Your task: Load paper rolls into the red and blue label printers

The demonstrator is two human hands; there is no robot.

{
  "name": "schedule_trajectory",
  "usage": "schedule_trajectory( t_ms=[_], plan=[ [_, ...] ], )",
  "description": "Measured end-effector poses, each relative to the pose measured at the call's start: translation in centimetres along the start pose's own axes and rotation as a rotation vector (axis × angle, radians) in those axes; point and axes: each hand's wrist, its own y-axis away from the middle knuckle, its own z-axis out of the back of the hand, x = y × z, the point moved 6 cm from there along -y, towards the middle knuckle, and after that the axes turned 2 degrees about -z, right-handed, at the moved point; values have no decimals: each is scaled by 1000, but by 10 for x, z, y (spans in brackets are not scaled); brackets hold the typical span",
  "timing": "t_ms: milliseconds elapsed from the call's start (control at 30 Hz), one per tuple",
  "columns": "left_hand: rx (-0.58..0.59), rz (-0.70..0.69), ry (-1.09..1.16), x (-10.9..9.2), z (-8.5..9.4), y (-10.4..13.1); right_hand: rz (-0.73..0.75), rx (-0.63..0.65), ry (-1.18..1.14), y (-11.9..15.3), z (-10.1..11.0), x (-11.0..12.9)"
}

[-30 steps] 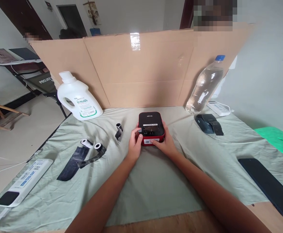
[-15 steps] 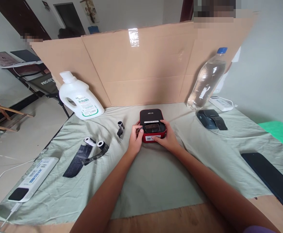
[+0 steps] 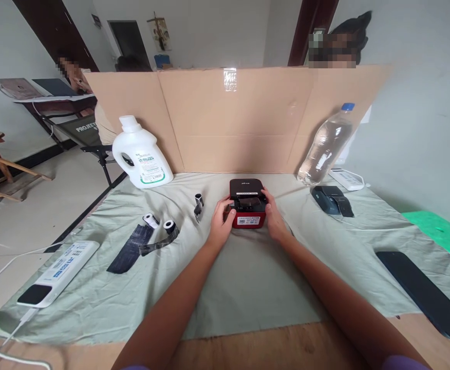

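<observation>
A small red and black label printer [image 3: 248,221] sits on the cloth in front of me, with white stickers on its lid and front. A dark recess shows between the black lid and the red front. My left hand [image 3: 222,218] grips its left side, thumb at the front left corner. On the opposite side, my right hand [image 3: 274,216] presses against the right wall, fingers reaching toward the lid's edge. The far fingertips of both hands are partly hidden by the printer.
Left of the printer lie a small black ribbon roll [image 3: 198,198], another roll [image 3: 169,226] and a wide unrolled dark ribbon [image 3: 132,249]. A white jug [image 3: 144,159] and water bottle [image 3: 327,146] lean on the cardboard [image 3: 228,123]. A power bank [image 3: 59,275], black device [image 3: 331,200] and phone [image 3: 421,290] flank my arms.
The camera view has tilted upward. My right thumb has moved from the printer's front to its right side. Both hands still hold the printer.
</observation>
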Motion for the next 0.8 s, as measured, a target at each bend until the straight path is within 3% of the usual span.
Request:
schedule_trajectory(
  t_ms=[267, 400, 533, 600, 700, 800],
  plan=[
    [4, 22, 4, 1, 1, -1, -201, -43, 10, -59, 14, -3],
    [-5, 7, 9, 0, 2, -1, -127, -104, 92, -59, 26, 18],
    [-6, -18, -6, 0, 2, -3, -116, -29, 143, -59, 24, 31],
    [4, -25, -8, 2, 2, -3, -108, -23, 239, -58, 32, 33],
    [12, -25, 10, 6, 3, -3, -181, -32, 559, -38, 76, 18],
    [-3, -19, 24, 10, 3, -3, -443, 24, 949, 17, 158, -17]
  ],
)
